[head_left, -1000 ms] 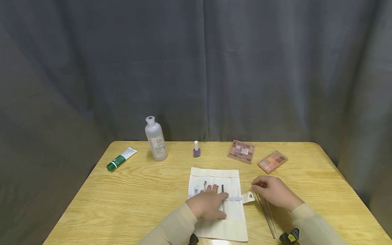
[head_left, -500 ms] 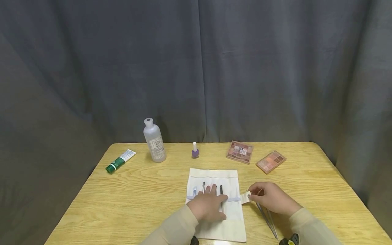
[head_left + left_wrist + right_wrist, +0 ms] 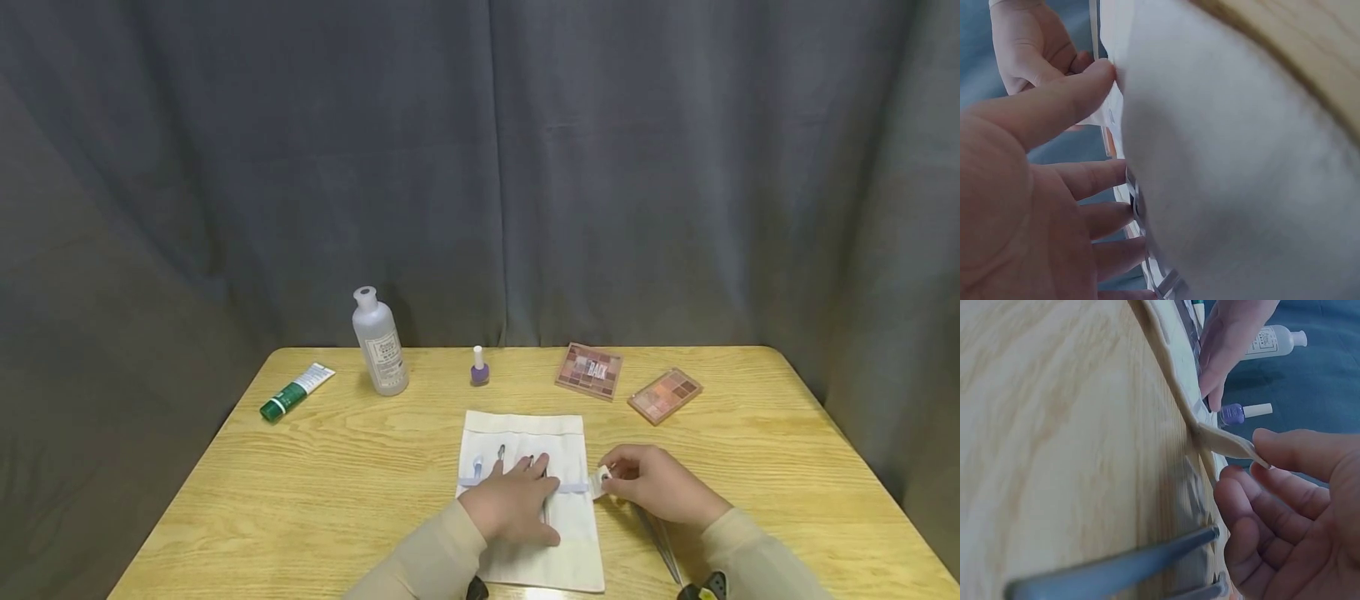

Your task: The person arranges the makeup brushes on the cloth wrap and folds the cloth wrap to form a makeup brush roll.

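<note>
Pressing: your left hand (image 3: 512, 510) lies flat, fingers straight, on the cloth roll (image 3: 525, 433), over its tools (image 3: 500, 454).
Pinching: your right hand (image 3: 654, 485) holds the snap tab (image 3: 601, 481) between thumb and fingertips.
Tab position: at the roll's right edge, lifted off the table (image 3: 360, 467).
Beside your right hand: loose metal tools (image 3: 658, 540).

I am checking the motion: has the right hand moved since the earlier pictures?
Yes. The right hand has moved left, toward the white cloth roll, and now pinches its snap tab; earlier it lay farther right over the metal tools.
</note>
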{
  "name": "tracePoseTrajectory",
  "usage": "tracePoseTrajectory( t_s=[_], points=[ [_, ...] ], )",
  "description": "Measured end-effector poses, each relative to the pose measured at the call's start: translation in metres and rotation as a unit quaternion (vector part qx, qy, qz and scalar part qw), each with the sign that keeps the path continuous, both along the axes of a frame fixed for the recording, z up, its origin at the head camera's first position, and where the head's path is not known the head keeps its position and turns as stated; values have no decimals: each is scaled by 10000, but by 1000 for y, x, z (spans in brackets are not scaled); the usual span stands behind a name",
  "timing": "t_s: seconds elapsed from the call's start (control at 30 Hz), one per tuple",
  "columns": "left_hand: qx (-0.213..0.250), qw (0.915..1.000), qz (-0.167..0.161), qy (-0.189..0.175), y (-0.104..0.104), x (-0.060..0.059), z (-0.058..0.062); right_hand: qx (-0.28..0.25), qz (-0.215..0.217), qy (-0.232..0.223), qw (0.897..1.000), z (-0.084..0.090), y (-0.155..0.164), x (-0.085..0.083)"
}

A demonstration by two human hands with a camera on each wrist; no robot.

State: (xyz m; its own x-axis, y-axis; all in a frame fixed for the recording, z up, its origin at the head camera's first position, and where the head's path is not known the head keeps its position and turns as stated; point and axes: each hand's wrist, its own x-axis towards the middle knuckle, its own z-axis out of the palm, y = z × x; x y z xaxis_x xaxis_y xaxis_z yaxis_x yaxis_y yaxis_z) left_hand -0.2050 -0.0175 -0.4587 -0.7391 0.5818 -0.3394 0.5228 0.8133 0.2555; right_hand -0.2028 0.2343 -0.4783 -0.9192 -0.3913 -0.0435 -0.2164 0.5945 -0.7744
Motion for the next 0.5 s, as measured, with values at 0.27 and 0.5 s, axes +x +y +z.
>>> tracePoseTrajectory(
  t_s=[0.27,0.5],
  points=[
    [-10,10000,1,47,1,2,2,-139,56,-87,9998,-3,-5,-5],
    [10,10000,33,-21,0,-1,2,-103,66,-129,9998,-4,-10,-8]
  ],
)
